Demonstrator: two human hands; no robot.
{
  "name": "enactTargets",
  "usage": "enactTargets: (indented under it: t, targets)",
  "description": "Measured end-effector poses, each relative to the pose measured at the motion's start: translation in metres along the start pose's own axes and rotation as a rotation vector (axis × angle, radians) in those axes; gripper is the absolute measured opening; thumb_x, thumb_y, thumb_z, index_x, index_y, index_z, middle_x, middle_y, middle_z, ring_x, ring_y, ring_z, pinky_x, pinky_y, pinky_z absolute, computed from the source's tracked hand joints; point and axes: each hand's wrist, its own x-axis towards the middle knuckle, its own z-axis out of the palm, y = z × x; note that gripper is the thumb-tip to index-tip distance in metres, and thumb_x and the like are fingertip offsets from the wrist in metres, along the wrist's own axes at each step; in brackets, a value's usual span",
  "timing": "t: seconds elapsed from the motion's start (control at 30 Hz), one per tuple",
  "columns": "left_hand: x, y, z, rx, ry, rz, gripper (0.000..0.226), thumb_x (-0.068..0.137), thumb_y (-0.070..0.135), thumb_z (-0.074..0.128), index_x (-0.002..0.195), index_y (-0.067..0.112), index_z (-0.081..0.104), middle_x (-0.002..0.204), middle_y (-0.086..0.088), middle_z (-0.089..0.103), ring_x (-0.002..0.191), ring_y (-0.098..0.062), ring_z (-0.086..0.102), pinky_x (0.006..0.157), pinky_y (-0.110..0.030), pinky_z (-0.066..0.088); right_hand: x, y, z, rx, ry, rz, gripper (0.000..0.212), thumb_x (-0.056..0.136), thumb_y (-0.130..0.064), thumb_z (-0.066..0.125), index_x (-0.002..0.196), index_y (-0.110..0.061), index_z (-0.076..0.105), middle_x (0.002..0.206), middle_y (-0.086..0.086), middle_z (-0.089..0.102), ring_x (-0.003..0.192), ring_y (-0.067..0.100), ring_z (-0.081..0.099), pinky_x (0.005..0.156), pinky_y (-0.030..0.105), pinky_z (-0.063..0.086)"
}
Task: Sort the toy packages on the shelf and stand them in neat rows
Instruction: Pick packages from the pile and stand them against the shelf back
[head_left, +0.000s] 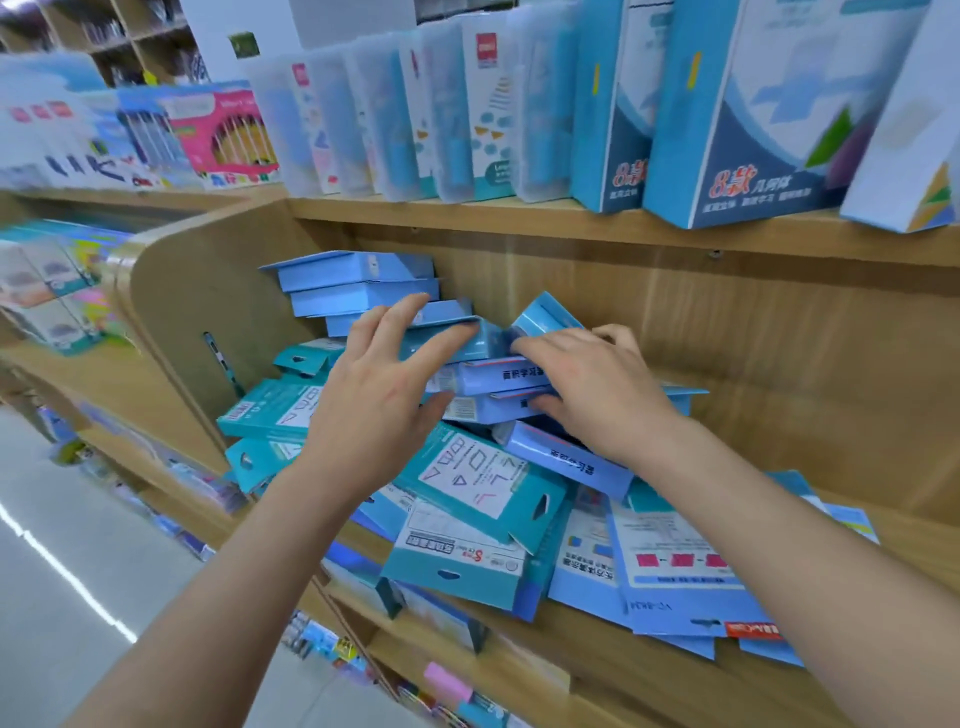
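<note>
The left hand is open. Its fingers are spread and almost straight, and they rest on a pale blue box at the top of the pile, in the middle of the frame. The right hand is just beside it. Its fingers curl round a blue box with writing and hold it.

Under both hands the toy packages lie in a messy heap on the wooden shelf. Some are teal and some are blue, and many lie flat or tilted. Up and to the left of the hands, a small stack of blue boxes lies flat.

On the shelf above, along the top of the frame, big blue boxes and clear cases stand in a row. The floor shows at the lower left.
</note>
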Motion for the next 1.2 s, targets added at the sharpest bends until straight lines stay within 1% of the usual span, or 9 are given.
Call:
enactTargets:
  t: [0.17,0.3,0.4,0.47,0.57,0.73,0.87,1.07,1.2]
  targets:
    - [0.001,-0.014,0.007,-0.049,0.074,-0.08,0.061,0.081,0.01,0.07,0.135,0.029,0.048,0.13,-0.011,0.047,0.112,-0.031,0.042,0.087,-0.041,0.046,0.014,0.006,0.005,0.056,0.088,-0.01,0.027,0.085,-0.027,0.062,0.112,-0.028,0.054,0.11,-0.01,0.065,0.108,0.018,0.055,0.088,0.037,0.032]
    - [0.004,-0.03,0.014,-0.133,0.139,-0.188,0.056,0.086,0.014,0.065,0.137,0.028,0.045,0.123,-0.013,0.049,0.109,-0.032,0.044,0.088,-0.041,0.042,0.024,0.005,-0.012,0.209,0.152,-0.063,0.028,0.082,-0.015,0.064,0.108,-0.024,0.058,0.107,-0.006,0.065,0.102,0.026,0.055,0.078,0.043,0.047]
    - [0.007,-0.041,0.017,-0.267,0.127,-0.355,0.062,0.087,0.014,0.064,0.141,0.03,0.038,0.127,-0.011,0.044,0.115,-0.028,0.041,0.094,-0.039,0.039,0.023,0.005,-0.033,0.357,0.239,-0.039,0.031,0.08,-0.014,0.066,0.109,-0.024,0.059,0.105,-0.004,0.065,0.098,0.023,0.056,0.082,0.043,0.047]
    - [0.009,-0.044,0.015,-0.349,0.14,-0.415,0.061,0.087,0.015,0.064,0.14,0.03,0.039,0.127,-0.01,0.045,0.114,-0.027,0.043,0.095,-0.039,0.04,0.014,0.006,-0.045,0.539,0.331,0.06,0.031,0.079,-0.015,0.069,0.109,-0.021,0.06,0.099,-0.004,0.067,0.092,0.018,0.058,0.083,0.037,0.046]
    - [0.008,-0.034,0.011,-0.39,0.168,-0.33,0.059,0.085,0.014,0.066,0.137,0.026,0.041,0.118,-0.006,0.054,0.104,-0.024,0.051,0.084,-0.037,0.045,-0.002,0.001,-0.055,0.802,0.413,0.192,0.026,0.077,-0.024,0.067,0.101,-0.022,0.059,0.095,-0.008,0.069,0.09,0.012,0.063,0.081,0.032,0.049]
    - [-0.008,-0.011,0.012,-0.514,0.107,-0.301,0.081,0.078,0.016,0.076,0.14,0.036,0.028,0.11,0.011,0.055,0.091,-0.013,0.056,0.074,-0.031,0.046,-0.037,-0.004,-0.057,1.127,0.414,0.365,0.014,0.086,-0.02,0.065,0.094,-0.029,0.06,0.091,-0.015,0.071,0.086,-0.002,0.065,0.069,0.016,0.05]
    - [-0.035,-0.011,0.029,-0.394,-0.041,-0.182,0.069,0.072,0.01,0.079,0.131,0.026,0.049,0.123,0.002,0.055,0.102,-0.023,0.057,0.08,-0.033,0.049,-0.067,-0.004,-0.062,1.372,0.374,0.592,0.018,0.083,-0.031,0.059,0.097,-0.023,0.065,0.094,-0.005,0.074,0.086,0.014,0.071,0.061,0.027,0.054]
    - [-0.052,-0.01,0.035,-0.449,-0.21,-0.234,0.088,0.074,0.007,0.076,0.141,0.038,0.03,0.139,0.008,0.04,0.115,-0.022,0.051,0.09,-0.039,0.049,-0.101,0.0,-0.06,1.622,0.319,0.861,0.015,0.089,-0.024,0.055,0.092,-0.017,0.067,0.086,0.006,0.075,0.07,0.017,0.072,0.048,0.022,0.051]
    - [-0.052,-0.01,0.03,-0.776,-0.262,-0.341,0.09,0.075,0.024,0.077,0.143,0.045,0.021,0.142,0.015,0.04,0.126,-0.005,0.04,0.1,-0.033,0.042,-0.118,0.006,-0.055,1.659,0.383,1.022,0.017,0.092,-0.02,0.052,0.091,-0.013,0.068,0.078,0.005,0.075,0.057,0.013,0.068,0.041,0.019,0.046]
